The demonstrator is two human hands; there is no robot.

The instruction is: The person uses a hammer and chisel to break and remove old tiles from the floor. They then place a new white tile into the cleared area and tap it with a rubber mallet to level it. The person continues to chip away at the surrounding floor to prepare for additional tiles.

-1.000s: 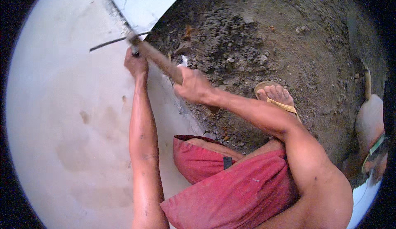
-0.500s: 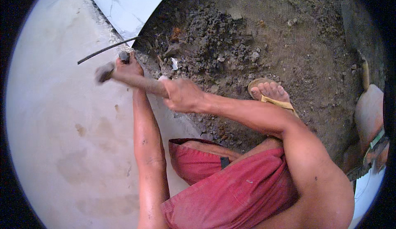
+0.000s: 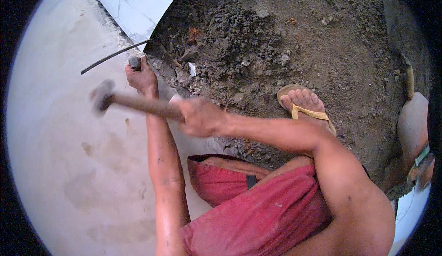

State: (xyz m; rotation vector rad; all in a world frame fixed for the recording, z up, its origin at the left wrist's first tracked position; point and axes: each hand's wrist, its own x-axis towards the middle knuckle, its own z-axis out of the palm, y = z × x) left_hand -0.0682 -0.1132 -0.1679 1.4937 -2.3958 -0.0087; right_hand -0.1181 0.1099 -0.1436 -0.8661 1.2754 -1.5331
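Note:
My right hand [image 3: 201, 116] is wrapped round the wooden handle of a hammer [image 3: 145, 106]. Blurred by motion, the metal head points left, over the pale floor and apart from my left hand [image 3: 143, 78]. That hand is closed on a chisel [image 3: 134, 63], whose round dark top shows above the fist. The chisel's lower end is hidden by the fingers. It stands close to the broken floor edge, near the corner of a white slab. A thin dark rod [image 3: 113, 55] sticks out leftward just beyond the fist.
The pale smooth floor [image 3: 60, 131] lies left, the white veined slab [image 3: 138, 7] at the top. Loose soil and rubble [image 3: 244, 39] fill the middle and right. My sandalled foot [image 3: 304, 101] rests on the dirt. A trowel-like tool with a wooden handle [image 3: 409, 83] lies far right.
The hammer has swung away from the chisel, its head moving left and down. My left hand keeps its grip near the slab corner. The view has shifted slightly.

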